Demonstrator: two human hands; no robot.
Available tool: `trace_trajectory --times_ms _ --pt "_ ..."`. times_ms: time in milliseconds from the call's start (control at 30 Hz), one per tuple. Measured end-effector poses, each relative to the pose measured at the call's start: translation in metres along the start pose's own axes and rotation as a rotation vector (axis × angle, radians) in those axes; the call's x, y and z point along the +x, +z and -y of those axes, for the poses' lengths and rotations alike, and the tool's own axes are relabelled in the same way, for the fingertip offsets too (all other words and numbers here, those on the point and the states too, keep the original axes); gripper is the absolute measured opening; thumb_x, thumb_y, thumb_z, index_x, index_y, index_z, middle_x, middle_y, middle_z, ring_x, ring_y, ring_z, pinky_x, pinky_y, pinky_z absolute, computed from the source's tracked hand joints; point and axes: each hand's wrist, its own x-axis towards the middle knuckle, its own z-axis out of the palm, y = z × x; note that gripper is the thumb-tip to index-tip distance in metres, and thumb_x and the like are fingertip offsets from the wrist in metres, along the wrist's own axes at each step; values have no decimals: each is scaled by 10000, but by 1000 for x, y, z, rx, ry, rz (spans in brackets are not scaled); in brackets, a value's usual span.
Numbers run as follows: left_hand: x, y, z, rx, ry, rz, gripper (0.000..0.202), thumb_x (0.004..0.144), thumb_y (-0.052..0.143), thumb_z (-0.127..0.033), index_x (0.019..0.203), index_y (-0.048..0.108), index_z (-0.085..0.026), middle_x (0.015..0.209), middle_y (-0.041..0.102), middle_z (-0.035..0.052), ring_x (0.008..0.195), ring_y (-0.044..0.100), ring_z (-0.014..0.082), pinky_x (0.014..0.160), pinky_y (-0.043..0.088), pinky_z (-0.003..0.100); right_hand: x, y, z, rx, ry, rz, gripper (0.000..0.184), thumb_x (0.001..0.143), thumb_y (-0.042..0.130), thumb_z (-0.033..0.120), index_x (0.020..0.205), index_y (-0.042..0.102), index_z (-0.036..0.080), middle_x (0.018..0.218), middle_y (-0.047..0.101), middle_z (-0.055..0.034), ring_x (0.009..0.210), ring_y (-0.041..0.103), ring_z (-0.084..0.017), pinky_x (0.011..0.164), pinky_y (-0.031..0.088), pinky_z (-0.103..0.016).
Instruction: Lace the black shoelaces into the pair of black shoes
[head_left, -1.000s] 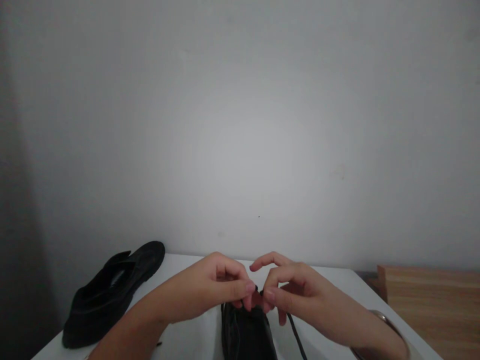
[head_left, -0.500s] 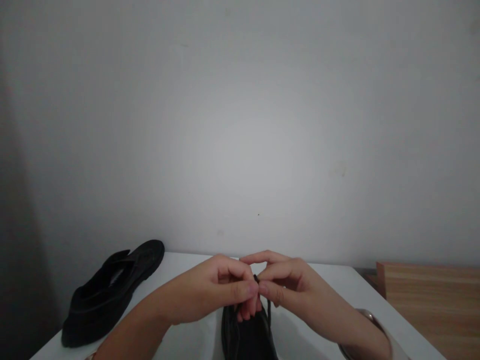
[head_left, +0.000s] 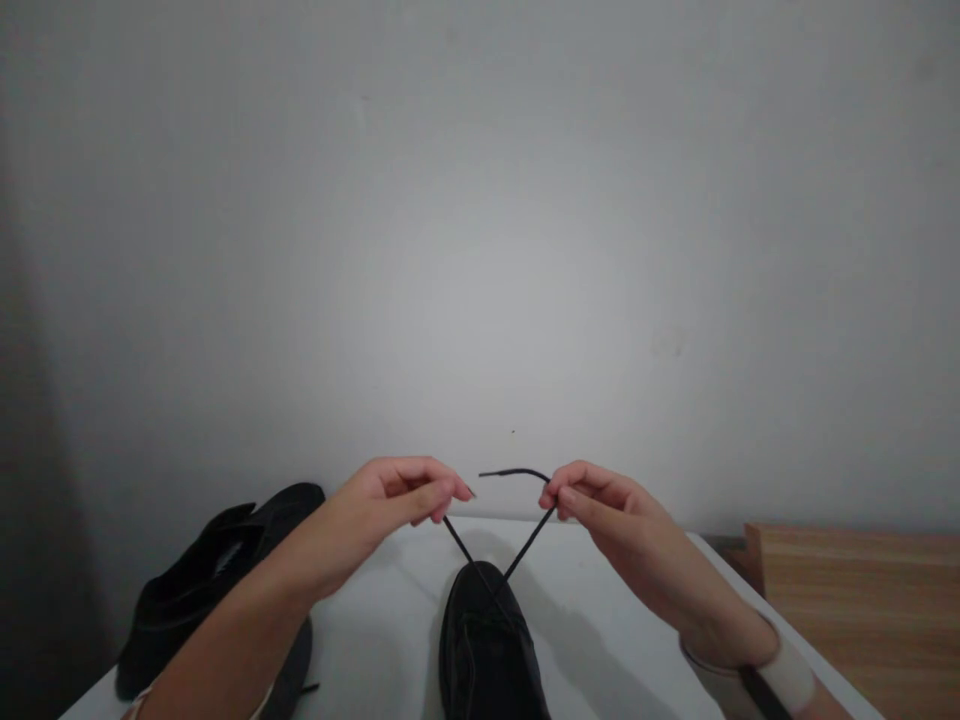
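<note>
Below, between left grip [head_left: 405, 492] and right grip [head_left: 611, 505]: black shoe [head_left: 491, 645]

The single head-worn camera looked out from behind and above the left hand [head_left: 401, 497] and the right hand [head_left: 613, 503], close over the near side of the white table [head_left: 382, 645], facing forward and down, the grey wall [head_left: 480, 250] filling most of its far view.

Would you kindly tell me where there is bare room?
Bare table lies between the left arm and middle shoe, and between that shoe and the right arm. It's crowded at left, by the other shoe, and around the laces.
</note>
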Motion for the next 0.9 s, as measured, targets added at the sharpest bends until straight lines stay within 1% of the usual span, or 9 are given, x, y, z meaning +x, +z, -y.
trace_trajectory --times_ms 133,233,367,467,533,600,767,833,900 --pt "3 -19 4 -210 60 -216 251 845 721 -407 933 775 -178 767 651 4 806 549 126 807 428 209 3 -15 5 282 7 -87 170 816 737 351 865 683 198 816 648 6 850 582 -126 852 447 -262" --pt "5 -23 3 -422 66 -343 254 797 775 -312 978 762 -135 789 673 38 836 595 149 838 483 237 4 -21 8 462 -9 -179 213 735 807 266 875 670 184 742 583 38 670 542 -74 647 467 -193" --pt "5 -24 1 -534 85 -398 377 770 760 -167 1137 684 -119 712 627 11 671 575 118 660 503 215 5 -25 9 485 -40 -212 280 726 801 230 957 651 177 674 526 65 488 328 -17 440 273 -149" --pt "5 -29 2 -502 101 -362 466 786 725 -157 1232 590 -156 678 601 -29 502 421 55 493 371 158 4 -29 10 365 -18 -193 279 780 754 277 1013 627 188 649 503 79 464 233 -17 428 193 -172" --pt "3 -34 3 -383 62 -308 349 823 694 -220 1147 590 -142 662 610 -33 459 321 38 455 283 155 2 -35 12 215 8 -125 242 802 728 314 969 614 183 621 500 84 459 211 -21 431 153 -187" --pt "-1 -38 3 -169 -7 -172 220 861 650 -288 1008 597 -133 652 643 -19 464 304 47 462 259 168 -1 -40 13 -19 66 10 187 822 696 313 905 602 174 612 546 70 465 261 -29 445 171 -192" --pt "-11 -25 6 487 -240 365 137 818 561 -188 877 682 -164 772 766 34 580 517 109 519 338 191 -8 -35 5 -584 301 467 28 794 633 166 821 639 160 707 700 -2 656 570 -100 590 376 -213" --pt "-10 -11 12 625 -274 463 174 746 583 -147 817 741 -172 760 761 28 627 590 130 551 381 198 -8 -26 -2 -704 347 554 58 750 630 128 782 665 162 696 691 13 634 568 -96 575 378 -210" --pt "-8 2 19 674 -264 473 180 688 624 -114 770 771 -179 764 748 25 702 640 150 611 422 202 -7 -17 -8 -778 338 563 87 732 623 120 767 688 165 688 674 24 618 554 -88 573 385 -203"
